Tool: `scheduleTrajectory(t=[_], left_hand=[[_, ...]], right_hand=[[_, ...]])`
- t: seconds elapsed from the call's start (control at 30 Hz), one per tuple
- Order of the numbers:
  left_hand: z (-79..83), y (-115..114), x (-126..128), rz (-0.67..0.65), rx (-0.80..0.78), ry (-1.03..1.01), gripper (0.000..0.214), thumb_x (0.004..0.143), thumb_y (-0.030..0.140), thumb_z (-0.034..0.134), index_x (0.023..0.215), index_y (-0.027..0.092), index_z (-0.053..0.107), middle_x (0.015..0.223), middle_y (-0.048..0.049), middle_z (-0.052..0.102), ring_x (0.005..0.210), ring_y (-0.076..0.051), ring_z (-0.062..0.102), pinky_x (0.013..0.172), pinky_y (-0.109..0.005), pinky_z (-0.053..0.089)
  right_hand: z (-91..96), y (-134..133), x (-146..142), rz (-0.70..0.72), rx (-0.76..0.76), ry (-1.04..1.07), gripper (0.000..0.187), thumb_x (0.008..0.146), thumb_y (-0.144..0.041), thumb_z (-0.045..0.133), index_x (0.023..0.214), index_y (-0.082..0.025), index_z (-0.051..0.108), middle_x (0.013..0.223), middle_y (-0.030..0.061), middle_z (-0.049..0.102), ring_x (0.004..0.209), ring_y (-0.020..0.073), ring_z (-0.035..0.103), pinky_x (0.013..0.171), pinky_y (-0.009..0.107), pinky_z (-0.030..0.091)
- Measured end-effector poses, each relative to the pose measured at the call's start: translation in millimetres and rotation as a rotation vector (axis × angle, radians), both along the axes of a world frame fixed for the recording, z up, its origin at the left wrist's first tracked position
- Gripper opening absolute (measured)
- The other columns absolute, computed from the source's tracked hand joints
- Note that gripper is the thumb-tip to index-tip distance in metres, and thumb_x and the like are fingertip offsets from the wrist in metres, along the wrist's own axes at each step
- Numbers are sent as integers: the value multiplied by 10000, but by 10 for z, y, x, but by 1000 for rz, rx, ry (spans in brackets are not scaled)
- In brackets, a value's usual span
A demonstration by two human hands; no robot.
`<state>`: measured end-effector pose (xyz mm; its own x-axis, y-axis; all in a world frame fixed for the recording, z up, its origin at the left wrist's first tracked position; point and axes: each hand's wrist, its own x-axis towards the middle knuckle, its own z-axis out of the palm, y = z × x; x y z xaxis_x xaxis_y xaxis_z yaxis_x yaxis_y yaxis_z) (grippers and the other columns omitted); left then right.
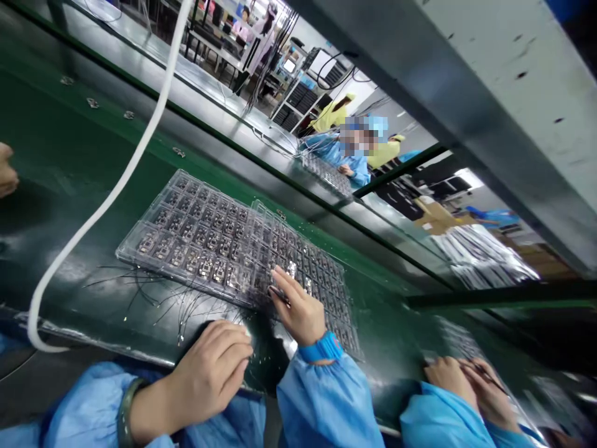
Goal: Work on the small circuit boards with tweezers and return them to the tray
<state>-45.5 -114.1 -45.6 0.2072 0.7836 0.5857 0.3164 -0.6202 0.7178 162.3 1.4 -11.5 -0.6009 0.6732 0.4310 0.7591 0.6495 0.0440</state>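
Observation:
My right hand [301, 310] is over the clear plastic trays, fingers closed round a dark, thin tool that looks like tweezers [280, 295]. Under and beside it lies the right tray [326, 274], its pockets filled with small metallic electronic parts. The left tray [186, 230] adjoins it, also full of such parts. My left hand [217, 364] rests near the bench's front edge with its fingers curled together; whatever they might hold is hidden. Several thin black wires [181, 305] lie loose between that hand and the left tray.
A white cable [153, 118] hangs across the left side of the green bench [56, 155]. Small loose parts [92, 103] lie along the back. A co-worker's hands [471, 379] are at the right; another person's hand [7, 171] shows far left. A metal beam [448, 124] runs overhead.

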Motion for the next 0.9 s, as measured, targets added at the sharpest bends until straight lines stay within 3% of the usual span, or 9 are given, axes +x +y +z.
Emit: scheduleTrajectory(t=[0.1,0.17,0.3,0.4,0.5,0.6,0.67,0.77,0.9], left_hand=[[-20,-4,-8,-21,22,91,183,919,114,477,1048,134,606,1022,-80,668,1046,-212,598,976,-396,476],[-30,-3,1,-44,56,247,195,946,176,471,1089,141,598,1098,-78,665,1122,-229,577,955,-394,474],[-41,14,1,-138,116,576,355,948,386,519,1176,118,569,1325,-119,577,1360,-293,391,1016,-449,425],[-44,26,-38,-219,91,576,594,881,603,515,1219,116,550,1400,-141,513,1409,-321,309,1054,-484,390],[-34,22,-84,-277,28,482,567,920,607,428,1275,173,516,1449,-99,467,1422,-304,288,1077,-491,364],[-18,21,-106,-260,-31,467,420,997,455,360,1268,178,520,1429,-85,490,1414,-277,310,1101,-473,337],[-19,37,-107,-292,-16,502,469,990,487,352,1313,175,487,1435,-95,483,1419,-293,300,1107,-497,326],[-53,89,-80,-444,111,577,620,933,606,391,1433,242,358,1481,-106,432,1422,-348,288,1087,-588,315],[-143,122,23,-517,171,684,683,886,597,513,1463,292,310,1497,-145,405,1406,-394,311,1062,-651,302]], right_hand=[[-22,-33,-26,30,-48,-27,285,919,-267,557,1185,-218,650,1165,66,713,968,185,727,794,258,615],[63,-78,-37,-15,-35,27,277,919,-278,559,1169,-217,662,1187,73,701,985,196,722,819,273,611],[414,-145,2,-270,14,295,317,918,-342,553,1184,-207,661,1269,88,655,1116,231,665,965,343,548],[533,-211,191,-415,75,387,353,897,-424,561,1126,-193,696,1191,94,701,1073,242,686,947,348,548],[333,-408,583,-566,77,405,465,866,-538,547,1101,-172,709,1162,117,711,1052,267,691,929,368,548],[-57,-781,1009,-881,20,378,765,799,-754,429,1132,-122,701,1090,160,731,1044,341,685,894,435,552],[-314,-1049,1166,-993,-54,370,844,762,-817,379,1103,-123,717,1075,151,738,1031,345,690,851,414,565],[-605,-1293,1142,-1153,-6,362,737,767,-800,391,974,-202,768,934,88,775,861,302,734,676,339,575],[-781,-1283,930,-1404,241,387,576,879,-604,418,1064,-167,745,939,145,764,810,336,723,639,381,531]])
